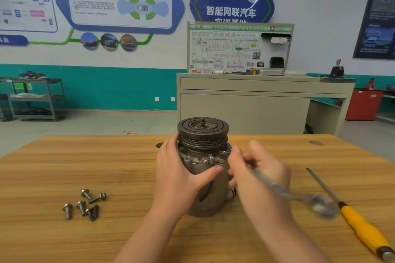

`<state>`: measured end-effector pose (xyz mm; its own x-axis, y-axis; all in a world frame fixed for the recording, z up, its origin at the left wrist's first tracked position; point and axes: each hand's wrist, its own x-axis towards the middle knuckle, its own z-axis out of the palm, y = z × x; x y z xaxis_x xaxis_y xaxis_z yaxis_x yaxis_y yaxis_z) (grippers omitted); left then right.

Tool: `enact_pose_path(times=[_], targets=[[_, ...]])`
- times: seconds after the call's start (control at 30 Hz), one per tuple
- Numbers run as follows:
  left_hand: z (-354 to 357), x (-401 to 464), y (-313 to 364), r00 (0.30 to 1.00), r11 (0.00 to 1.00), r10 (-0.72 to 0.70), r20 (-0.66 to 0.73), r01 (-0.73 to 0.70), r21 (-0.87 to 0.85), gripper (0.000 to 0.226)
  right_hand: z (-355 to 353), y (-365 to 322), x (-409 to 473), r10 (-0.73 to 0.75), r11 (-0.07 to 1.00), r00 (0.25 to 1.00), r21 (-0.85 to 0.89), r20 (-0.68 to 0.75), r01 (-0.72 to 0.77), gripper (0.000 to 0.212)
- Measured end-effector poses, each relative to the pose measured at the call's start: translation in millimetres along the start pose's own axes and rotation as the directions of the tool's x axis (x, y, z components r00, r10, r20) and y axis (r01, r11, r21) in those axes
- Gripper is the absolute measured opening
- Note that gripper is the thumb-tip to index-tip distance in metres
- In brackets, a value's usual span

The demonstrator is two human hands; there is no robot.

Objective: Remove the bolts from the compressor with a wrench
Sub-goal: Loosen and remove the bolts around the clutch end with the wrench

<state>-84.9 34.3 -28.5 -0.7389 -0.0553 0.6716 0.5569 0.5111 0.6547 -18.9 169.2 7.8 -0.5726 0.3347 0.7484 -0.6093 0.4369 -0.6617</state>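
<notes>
The left hand (181,174) wraps the compressor (204,168), fingers curled behind its left side and the thumb pressed across the front of the grey body. The right hand (259,174) has its fingers closed round a wrench (284,191), gripping near the head end, which sits by a bolt (223,153) at the flange on the compressor's right side. Whether the wrench head is actually on that bolt I cannot tell; the fingers cover it. The wrench is blurred, its ring end sticking out towards the lower right.

The compressor stands upright near the middle of a wooden table (64,168), pulley (203,132) on top.

Five loose bolts (84,206) lie in a cluster to the left of the compressor, well apart from it. To the right lies a screwdriver (350,215) with a yellow handle, its shaft pointing away towards the far edge, just beside the wrench's ring end.
</notes>
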Motion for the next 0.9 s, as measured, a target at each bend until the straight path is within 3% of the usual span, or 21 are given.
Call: enact_pose_path(times=[0.07,0.13,0.2,0.27,0.33,0.37,0.43,0.5,0.6,0.77,0.9], targets=[[0,0,0,1.000,1.000,0.003,-0.006,-0.003,-0.001,0.110,-10,7,17,0.297,0.912,0.952,0.274,0.073,-0.306,0.041],[0,1,1,1.000,1.000,0.005,0.002,-0.005,-0.024,0.107,-21,16,34,0.533,0.630,0.803,0.509,0.266,-0.587,0.039],[-1,1,1,1.000,0.999,0.006,0.018,-0.005,-0.040,0.103,-22,22,48,0.624,0.342,0.637,0.575,0.453,-0.743,0.029],[-2,0,0,0.999,0.998,0.010,0.033,-0.009,-0.058,0.100,-22,21,61,0.593,0.276,0.645,0.631,0.482,-0.725,0.027],[-3,1,1,0.999,0.994,0.004,0.037,0.000,-0.111,0.091,-26,13,73,0.531,0.372,0.754,0.694,0.386,-0.617,0.031],[-3,1,1,0.999,0.989,-0.006,0.037,0.011,-0.147,0.082,-28,8,76,0.477,0.509,0.824,0.669,0.305,-0.542,0.034],[-3,0,1,0.999,0.982,-0.023,0.024,0.027,-0.187,0.055,-28,1,69,0.308,0.809,0.938,0.475,0.159,-0.346,0.042],[-2,1,0,0.999,0.976,-0.044,0.003,0.044,-0.215,0.040,-23,0,55,0.132,0.963,0.989,0.230,0.060,-0.143,0.047],[-3,2,1,0.998,0.968,-0.057,0.001,0.055,-0.246,0.045,-16,-2,40,-0.021,0.997,1.000,0.070,0.008,0.021,0.044],[0,1,-2,0.999,0.968,-0.047,-0.014,0.042,-0.249,0.050,-11,2,28,-0.108,0.994,0.993,0.007,0.042,0.108,0.043],[0,3,-2,0.998,0.965,-0.055,-0.017,0.049,-0.256,0.064,-6,-7,25,-0.334,0.926,0.934,-0.143,0.126,0.350,0.056]])
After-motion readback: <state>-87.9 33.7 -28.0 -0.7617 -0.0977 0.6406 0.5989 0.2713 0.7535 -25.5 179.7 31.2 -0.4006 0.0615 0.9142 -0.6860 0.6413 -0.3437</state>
